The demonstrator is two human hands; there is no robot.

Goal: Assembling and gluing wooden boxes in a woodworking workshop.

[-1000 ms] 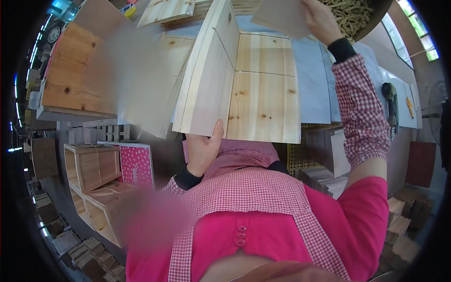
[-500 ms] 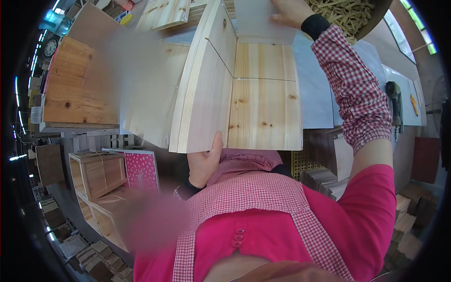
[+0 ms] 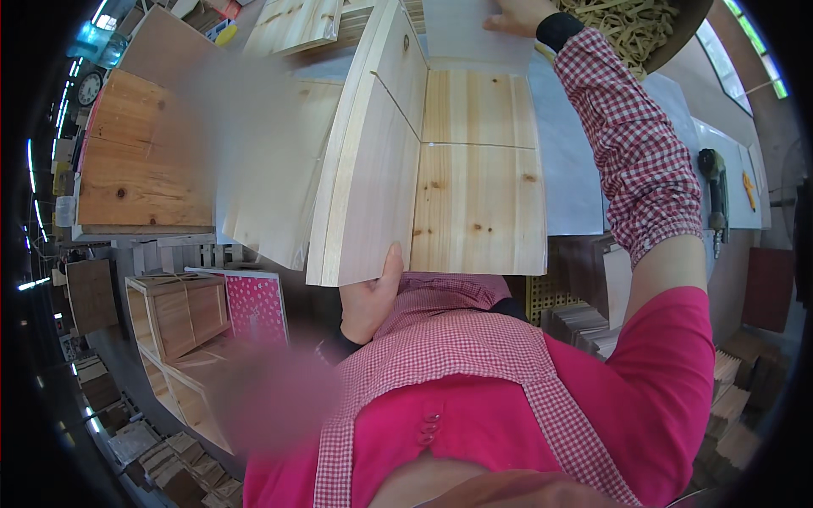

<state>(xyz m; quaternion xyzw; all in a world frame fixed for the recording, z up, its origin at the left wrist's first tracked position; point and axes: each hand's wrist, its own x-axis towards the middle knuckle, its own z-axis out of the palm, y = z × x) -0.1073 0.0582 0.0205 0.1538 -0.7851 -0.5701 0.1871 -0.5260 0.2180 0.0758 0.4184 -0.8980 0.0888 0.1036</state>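
Observation:
Two pale pine boards meet at a corner in front of me: an upright board and a flat-looking board. A thin groove runs across both. My left hand grips the near lower end of the upright board, its thumb on the inner face and its other fingers mostly hidden underneath. At the far end stands a smooth whitish panel between the boards. My right hand reaches over to that panel's right side, with bent fingers against it; the frame's top edge cuts off part of the hand.
Blue-white sheeting covers the bench. A basket of curly wood shavings stands far right; a power tool and an orange-handled item lie right. Pine panels stand left, with wooden crates below.
My right hand and forearm have shifted slightly left and away. The whitish panel's lower edge sits slightly farther off, showing more of the board. The boards' near ends have come slightly nearer.

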